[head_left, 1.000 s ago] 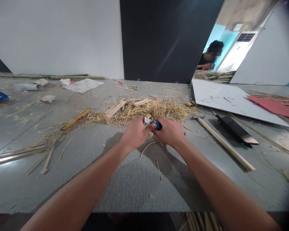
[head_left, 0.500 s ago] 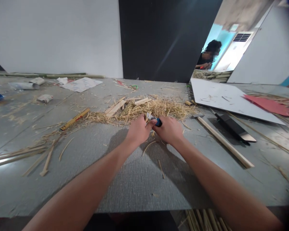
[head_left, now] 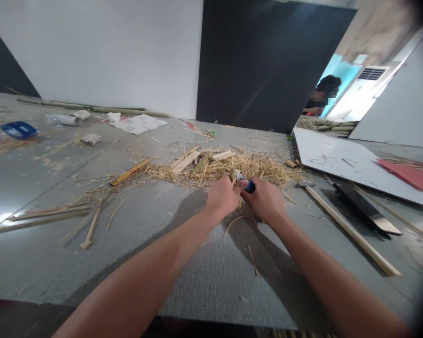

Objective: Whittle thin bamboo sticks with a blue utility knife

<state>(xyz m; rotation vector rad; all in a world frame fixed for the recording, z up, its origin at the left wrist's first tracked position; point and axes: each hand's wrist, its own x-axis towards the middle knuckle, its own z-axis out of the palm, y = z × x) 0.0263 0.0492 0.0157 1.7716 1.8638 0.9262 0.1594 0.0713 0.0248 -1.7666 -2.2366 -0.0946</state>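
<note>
Both hands meet over the near edge of a heap of straw-coloured shavings (head_left: 268,167). My right hand (head_left: 268,201) is closed around the blue handle of a cutter knife (head_left: 250,186), its pale metal part pointing away and to the left. My left hand (head_left: 223,198) is closed, with its thumb reaching over against the knife. A small pale bamboo piece (head_left: 233,177) shows at the left fingertips, mostly hidden by the fingers. Split pale strips (head_left: 186,162) rest on the heap just beyond.
A yellow marked stick (head_left: 130,172) and loose bamboo strips (head_left: 49,218) lie left. To the right are a hatchet-like tool with a long wooden handle (head_left: 352,230), a black-sided flat object (head_left: 364,206), a white board (head_left: 352,162) and red sheet (head_left: 407,174). Another person (head_left: 320,96) is beyond.
The camera has turned and tilted, so the scene sits further right and slightly lower. Both hands keep nearly the same grip, close together over the shavings.
</note>
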